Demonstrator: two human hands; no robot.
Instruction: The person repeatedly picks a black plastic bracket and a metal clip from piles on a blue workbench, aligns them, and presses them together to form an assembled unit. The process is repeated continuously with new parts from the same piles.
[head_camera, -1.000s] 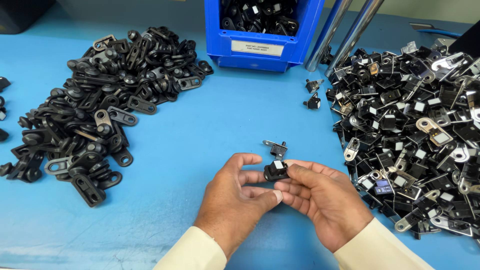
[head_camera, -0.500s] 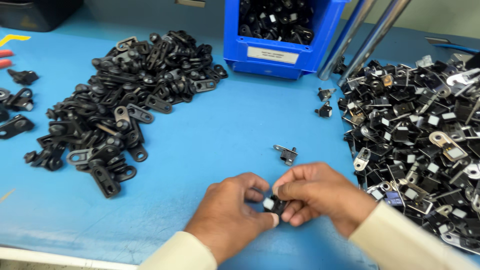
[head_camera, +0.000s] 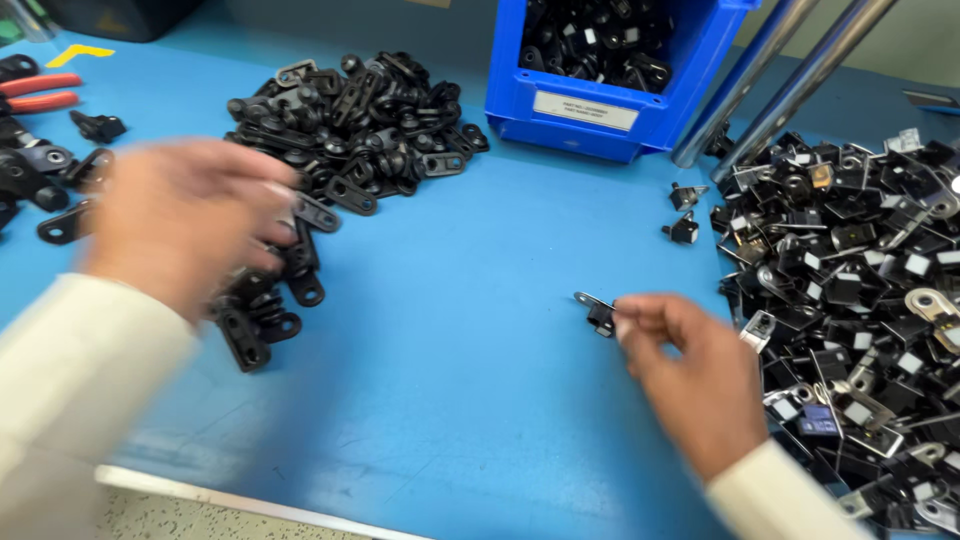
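blue table (head_camera: 480, 400) | black part piles (head_camera: 350, 110) | blue bin (head_camera: 610, 100)

Left hand (head_camera: 185, 215) is motion-blurred, hiding part of the black bracket pile (head_camera: 330, 120)

I see a blue tabletop (head_camera: 480, 330), a blue bin (head_camera: 610, 70) far off, black brackets (head_camera: 350, 110) heaped left — black-and-silver clips (head_camera: 860, 280) right, red-handled pliers (head_camera: 40, 92) far left.

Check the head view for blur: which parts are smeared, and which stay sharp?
Head view: the left hand and its pale sleeve are heavily motion-smeared over the left pile of black brackets; the right hand, pinching a small black clip, is only slightly soft; the blue bin and right-hand pile read sharp. Lighting is even.
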